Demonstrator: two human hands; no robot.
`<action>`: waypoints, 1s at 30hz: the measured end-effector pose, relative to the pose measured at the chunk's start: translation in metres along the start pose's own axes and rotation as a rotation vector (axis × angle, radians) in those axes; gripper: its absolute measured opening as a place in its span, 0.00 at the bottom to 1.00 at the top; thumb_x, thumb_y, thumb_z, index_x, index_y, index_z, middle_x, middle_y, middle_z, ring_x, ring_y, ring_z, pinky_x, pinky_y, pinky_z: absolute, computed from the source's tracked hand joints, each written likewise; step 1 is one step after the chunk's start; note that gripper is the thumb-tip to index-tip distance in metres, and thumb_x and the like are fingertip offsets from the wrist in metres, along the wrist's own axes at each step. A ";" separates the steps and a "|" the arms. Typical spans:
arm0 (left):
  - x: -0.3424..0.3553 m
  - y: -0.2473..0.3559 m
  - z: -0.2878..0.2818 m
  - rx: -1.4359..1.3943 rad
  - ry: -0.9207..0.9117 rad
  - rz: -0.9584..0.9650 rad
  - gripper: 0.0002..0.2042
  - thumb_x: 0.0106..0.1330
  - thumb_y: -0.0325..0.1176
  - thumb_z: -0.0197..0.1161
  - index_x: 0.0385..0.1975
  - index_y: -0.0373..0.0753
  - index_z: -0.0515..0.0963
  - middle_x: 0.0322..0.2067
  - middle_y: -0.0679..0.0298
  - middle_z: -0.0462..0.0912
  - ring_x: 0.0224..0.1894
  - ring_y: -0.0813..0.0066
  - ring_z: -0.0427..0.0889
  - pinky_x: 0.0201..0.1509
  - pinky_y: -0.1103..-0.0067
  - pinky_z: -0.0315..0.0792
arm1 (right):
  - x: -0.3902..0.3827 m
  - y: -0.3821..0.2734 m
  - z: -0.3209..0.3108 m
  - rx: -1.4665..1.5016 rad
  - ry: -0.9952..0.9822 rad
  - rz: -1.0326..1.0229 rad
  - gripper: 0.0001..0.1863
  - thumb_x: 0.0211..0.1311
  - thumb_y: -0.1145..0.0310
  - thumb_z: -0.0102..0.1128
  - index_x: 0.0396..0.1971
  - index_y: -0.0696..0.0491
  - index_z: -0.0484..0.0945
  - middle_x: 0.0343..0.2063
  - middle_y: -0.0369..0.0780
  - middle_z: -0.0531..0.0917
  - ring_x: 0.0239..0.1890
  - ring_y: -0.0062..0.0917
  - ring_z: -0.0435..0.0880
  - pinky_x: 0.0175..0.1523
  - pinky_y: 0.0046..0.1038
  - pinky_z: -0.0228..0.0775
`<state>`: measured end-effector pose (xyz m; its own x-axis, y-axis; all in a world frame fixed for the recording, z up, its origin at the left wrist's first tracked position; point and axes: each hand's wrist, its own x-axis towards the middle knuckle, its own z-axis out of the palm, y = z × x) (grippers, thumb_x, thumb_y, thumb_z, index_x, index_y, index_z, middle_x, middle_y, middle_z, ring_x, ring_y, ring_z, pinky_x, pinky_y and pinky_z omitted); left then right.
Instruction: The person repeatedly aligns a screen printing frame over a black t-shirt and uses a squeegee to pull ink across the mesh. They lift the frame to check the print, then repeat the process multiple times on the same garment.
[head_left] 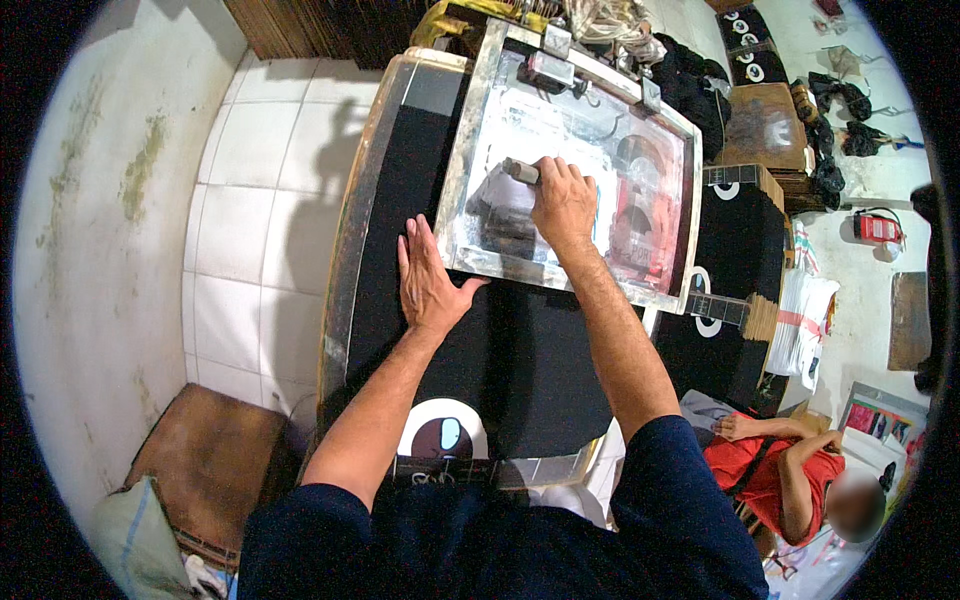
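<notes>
Right hand [565, 205] holds squeegee [522, 171] within screen frame [530, 271], fingers wrapped round it. Left hand [428, 285] rests on black fabric [530, 370] beside screen frame's near left corner, thumb spread wide from fingers, grasping nothing.

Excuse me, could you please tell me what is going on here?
A person's right hand has a closed grip on a small greyish-brown block over a framed, partly see-through panel. The left hand is spread palm down on black cloth, beside the frame's near left corner. The panel lies over the cloth. Another person in a red top is off to the right.
</notes>
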<state>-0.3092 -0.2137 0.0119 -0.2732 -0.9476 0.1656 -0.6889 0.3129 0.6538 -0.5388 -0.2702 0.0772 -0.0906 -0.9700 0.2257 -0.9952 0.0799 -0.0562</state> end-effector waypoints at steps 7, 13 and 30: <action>0.000 -0.016 0.012 -0.190 0.156 0.156 0.60 0.47 0.39 0.85 0.77 0.38 0.49 0.72 0.42 0.63 0.71 0.44 0.68 0.74 0.57 0.65 | 0.004 0.014 -0.005 0.044 0.024 -0.015 0.19 0.55 0.73 0.69 0.48 0.46 0.81 0.44 0.36 0.83 0.52 0.35 0.80 0.54 0.42 0.65; -0.006 -0.017 0.015 -0.268 0.212 0.194 0.59 0.48 0.40 0.84 0.79 0.47 0.48 0.71 0.39 0.62 0.69 0.43 0.70 0.69 0.59 0.73 | 0.048 0.032 -0.023 0.126 -0.041 0.034 0.23 0.50 0.75 0.70 0.50 0.49 0.80 0.42 0.39 0.88 0.49 0.38 0.85 0.53 0.45 0.64; -0.006 -0.014 0.012 -0.249 0.154 0.190 0.58 0.52 0.37 0.82 0.79 0.44 0.44 0.72 0.36 0.58 0.71 0.39 0.67 0.72 0.58 0.69 | 0.106 0.063 0.016 0.125 -0.067 0.095 0.24 0.50 0.54 0.78 0.47 0.46 0.85 0.42 0.43 0.89 0.48 0.41 0.87 0.47 0.45 0.75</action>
<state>-0.3060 -0.2113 -0.0066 -0.2633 -0.8787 0.3981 -0.4455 0.4768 0.7578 -0.6103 -0.3719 0.0816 -0.1775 -0.9728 0.1485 -0.9696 0.1470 -0.1958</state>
